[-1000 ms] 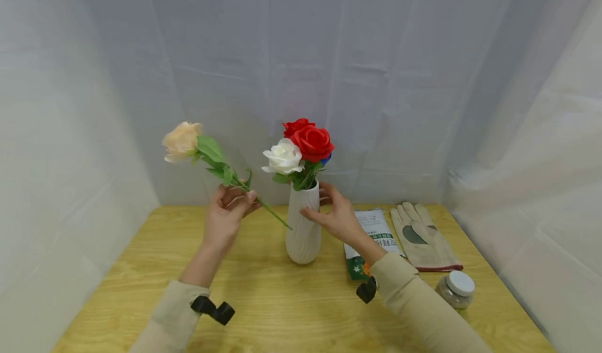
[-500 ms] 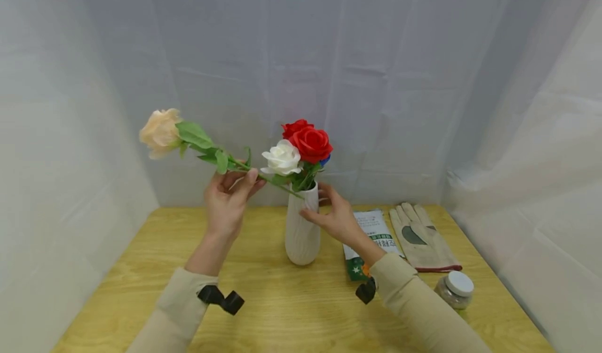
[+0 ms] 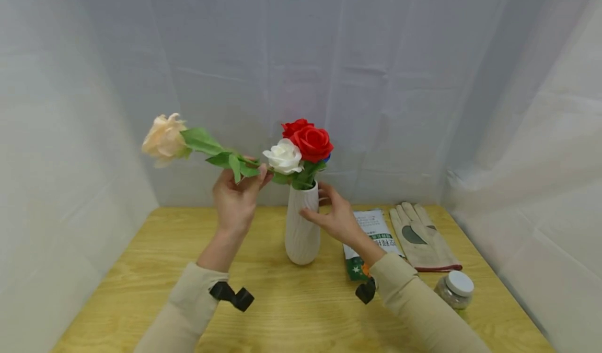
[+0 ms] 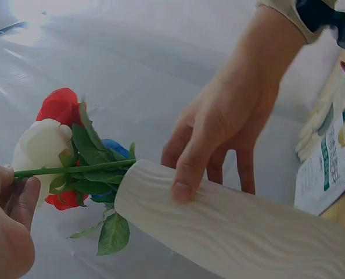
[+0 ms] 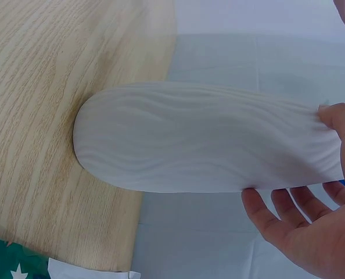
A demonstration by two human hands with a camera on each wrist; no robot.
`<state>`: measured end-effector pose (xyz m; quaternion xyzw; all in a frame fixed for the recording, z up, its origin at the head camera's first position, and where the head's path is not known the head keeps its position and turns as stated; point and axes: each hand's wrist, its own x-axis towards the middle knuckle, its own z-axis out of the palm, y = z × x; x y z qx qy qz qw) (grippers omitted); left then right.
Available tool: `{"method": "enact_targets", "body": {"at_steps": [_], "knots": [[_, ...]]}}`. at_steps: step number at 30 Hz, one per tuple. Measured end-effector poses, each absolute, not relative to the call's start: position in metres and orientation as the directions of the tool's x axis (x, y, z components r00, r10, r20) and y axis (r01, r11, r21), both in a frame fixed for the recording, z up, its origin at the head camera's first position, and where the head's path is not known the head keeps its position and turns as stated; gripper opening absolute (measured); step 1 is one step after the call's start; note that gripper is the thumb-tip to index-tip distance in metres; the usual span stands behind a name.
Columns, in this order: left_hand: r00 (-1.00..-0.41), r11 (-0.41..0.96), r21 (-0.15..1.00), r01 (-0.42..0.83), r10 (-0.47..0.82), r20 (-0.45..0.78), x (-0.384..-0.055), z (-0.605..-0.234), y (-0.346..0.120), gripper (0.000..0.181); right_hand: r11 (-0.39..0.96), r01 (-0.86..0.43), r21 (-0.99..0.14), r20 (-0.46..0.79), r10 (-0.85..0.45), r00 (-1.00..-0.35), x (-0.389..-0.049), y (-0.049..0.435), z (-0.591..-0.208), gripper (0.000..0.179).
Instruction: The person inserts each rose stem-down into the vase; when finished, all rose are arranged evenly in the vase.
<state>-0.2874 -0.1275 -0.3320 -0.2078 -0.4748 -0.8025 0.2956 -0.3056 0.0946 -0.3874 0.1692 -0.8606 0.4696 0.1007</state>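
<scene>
A peach rose (image 3: 165, 138) leans far to the left, its green stem pinched between the thumb and fingers of my left hand (image 3: 233, 201). In the left wrist view the stem (image 4: 74, 170) runs to the rim of a white ribbed vase (image 4: 236, 224), its tip right at the mouth. My right hand (image 3: 339, 218) holds the upright vase near its top, thumb in front and fingers around the far side. Two red roses (image 3: 312, 143), a white rose (image 3: 285, 157) and a partly hidden blue flower (image 3: 326, 157) stand in the vase.
Right of the vase lies a white and green packet (image 3: 371, 233), partly under my right forearm. Beside it are beige work gloves (image 3: 425, 238) and a small jar with a white lid (image 3: 456, 289). White sheeting (image 3: 226, 81) encloses the wooden table (image 3: 282, 311).
My left hand has risen and shifted right with the peach rose, bringing its stem tip from beside the vase's body up to its mouth. My right hand keeps its hold on the vase.
</scene>
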Motion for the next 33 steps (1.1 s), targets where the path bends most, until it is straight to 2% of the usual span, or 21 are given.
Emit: {"method": "enact_targets", "body": {"at_steps": [4,8,17,24,27,33], "knots": [[-0.671,-0.3,0.603,0.739,-0.252,0.697,-0.29,-0.334,-0.126,0.029,0.503,-0.395,-0.769,0.345,-0.195,-0.918,-0.306,0.093,-0.388,0.078],[-0.633,-0.264,0.578,0.772,-0.233,0.738,-0.292,-0.332,-0.124,0.03,0.494,-0.404,-0.77,0.352,-0.199,-0.915,-0.305,0.092,-0.388,0.079],[-0.615,-0.165,0.593,0.788,-0.186,0.766,-0.296,-0.335,-0.12,0.029,0.486,-0.407,-0.774,0.35,-0.208,-0.913,-0.306,0.092,-0.388,0.077],[-0.548,-0.008,0.553,0.833,-0.138,0.825,-0.297,-0.335,-0.118,0.027,0.488,-0.405,-0.773,0.353,-0.199,-0.914,-0.304,0.092,-0.388,0.076],[-0.539,0.027,0.545,0.838,-0.117,0.834,-0.295,-0.336,-0.117,0.025,0.491,-0.401,-0.773,0.348,-0.201,-0.916,-0.304,0.092,-0.388,0.073],[-0.492,0.12,0.487,0.865,0.016,0.87,-0.296,-0.341,-0.117,0.014,0.498,-0.384,-0.777,0.328,-0.2,-0.923,-0.304,0.093,-0.388,0.076]]}}
